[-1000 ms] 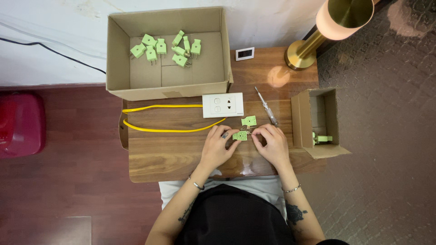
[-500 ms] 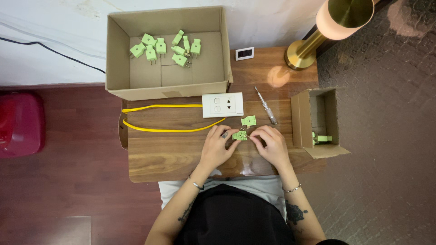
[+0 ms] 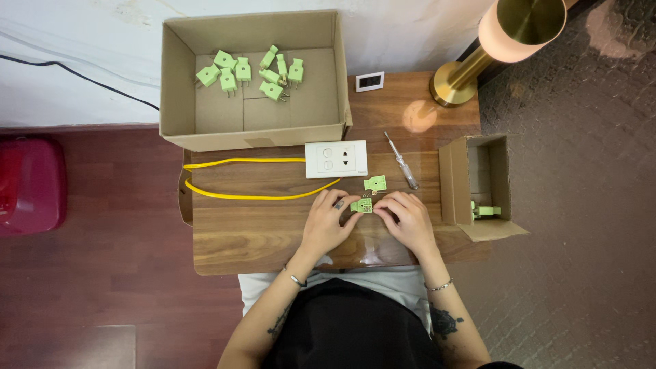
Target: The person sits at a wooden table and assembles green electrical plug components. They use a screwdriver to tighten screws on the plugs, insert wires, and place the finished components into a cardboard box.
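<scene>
My left hand [image 3: 326,222] and my right hand [image 3: 407,219] rest on the wooden table [image 3: 260,232], and their fingertips pinch a small green plug half [image 3: 361,205] between them. A second green plug piece [image 3: 374,183] lies just beyond it. Past that sit a white socket plate [image 3: 335,159] and a small screwdriver [image 3: 401,161]. A yellow cable [image 3: 232,195] loops from the left toward the socket plate.
A large open cardboard box [image 3: 249,116] at the back holds several green plugs [image 3: 242,70]. A smaller open box [image 3: 478,188] at the right holds one green plug [image 3: 486,210]. A brass lamp [image 3: 482,55] and a small white device [image 3: 370,81] stand at the back. A red container [image 3: 27,184] is on the floor at the left.
</scene>
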